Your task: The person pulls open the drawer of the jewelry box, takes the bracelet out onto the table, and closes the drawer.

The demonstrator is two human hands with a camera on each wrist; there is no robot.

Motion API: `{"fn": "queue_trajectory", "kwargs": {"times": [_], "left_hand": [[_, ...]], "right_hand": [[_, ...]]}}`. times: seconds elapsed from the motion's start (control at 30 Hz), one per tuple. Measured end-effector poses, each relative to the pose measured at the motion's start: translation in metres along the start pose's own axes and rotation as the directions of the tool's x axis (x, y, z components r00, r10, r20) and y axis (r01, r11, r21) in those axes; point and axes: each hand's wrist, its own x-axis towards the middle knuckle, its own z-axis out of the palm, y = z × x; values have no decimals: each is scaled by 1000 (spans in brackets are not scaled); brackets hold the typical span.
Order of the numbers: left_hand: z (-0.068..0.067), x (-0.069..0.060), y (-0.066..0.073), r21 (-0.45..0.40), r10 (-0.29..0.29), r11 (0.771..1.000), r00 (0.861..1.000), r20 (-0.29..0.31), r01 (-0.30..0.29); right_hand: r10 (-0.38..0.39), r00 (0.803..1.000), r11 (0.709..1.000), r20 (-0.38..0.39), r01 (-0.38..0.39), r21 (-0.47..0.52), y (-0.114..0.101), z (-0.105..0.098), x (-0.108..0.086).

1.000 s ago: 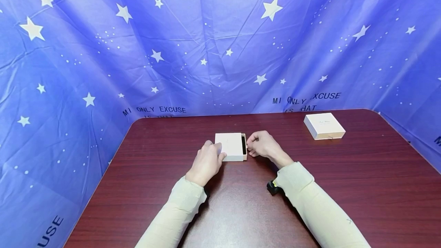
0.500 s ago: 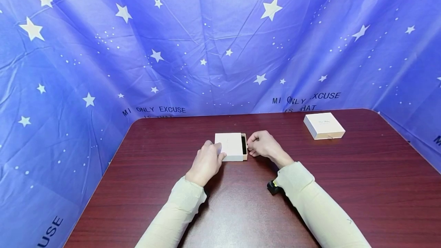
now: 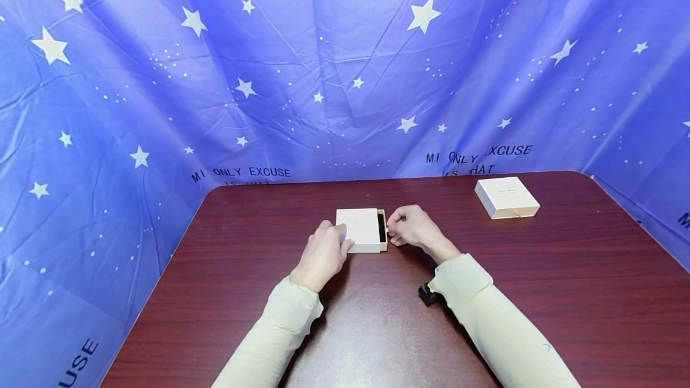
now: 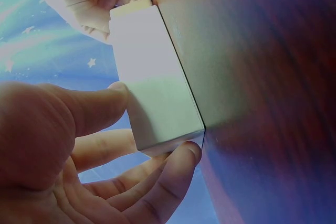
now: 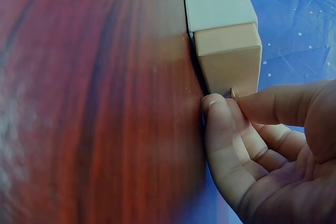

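Observation:
A white drawer-style gift box [image 3: 360, 229] lies flat on the table. Its beige drawer [image 5: 233, 69] sticks a little way out of the right side of the sleeve, showing a strip of black lining [image 3: 381, 228]. My left hand [image 3: 321, 254] holds the sleeve at its left end, with the thumb on the top and fingers against the end. With thumb and finger, my right hand [image 3: 415, 227] pinches a small pull tab [image 5: 233, 93] on the drawer's front. What lies deeper inside the drawer is hidden.
Another white drawer box [image 3: 507, 196], closed and with small lettering on its lid, stands at the back right of the dark red wooden table [image 3: 566, 292]. A blue star-patterned curtain [image 3: 323, 47] hangs behind the table and along both sides.
The drawer appears a hair further out to the right than a second ago. Both hands keep practically the same place and hold; the other box stays put.

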Motion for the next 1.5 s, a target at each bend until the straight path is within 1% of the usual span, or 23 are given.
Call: {"fn": "queue_trajectory", "kwargs": {"times": [0.37, 0.77, 1.07, 1.2, 1.43, 1.5], "left_hand": [[1, 0, -1, -3, 7, 1000, 1000, -3, -7], [0, 1, -1, -2, 3, 1000, 1000, 4, -3], [0, 0, 0, -3, 1, 1000, 1000, 9, -1], [-1, 1, 0, -4, 9, 1000, 1000, 5, -9], [0, 1, -1, -5, -13, 1000, 1000, 14, 13], [1, 1, -1, -3, -11, 1000, 1000, 15, 11]], "right_hand": [[13, 1000, 1000, -7, -13, -3, 0, 0, 1], [-7, 1000, 1000, -2, 7, -5, 0, -1, 0], [2, 1000, 1000, -2, -2, -7, 1, -1, 1], [7, 1000, 1000, -4, -7, -6, 1, -1, 1], [17, 1000, 1000, -4, -17, -4, 0, -2, 1], [20, 1000, 1000, 0, -20, -4, 0, -2, 0]]}}
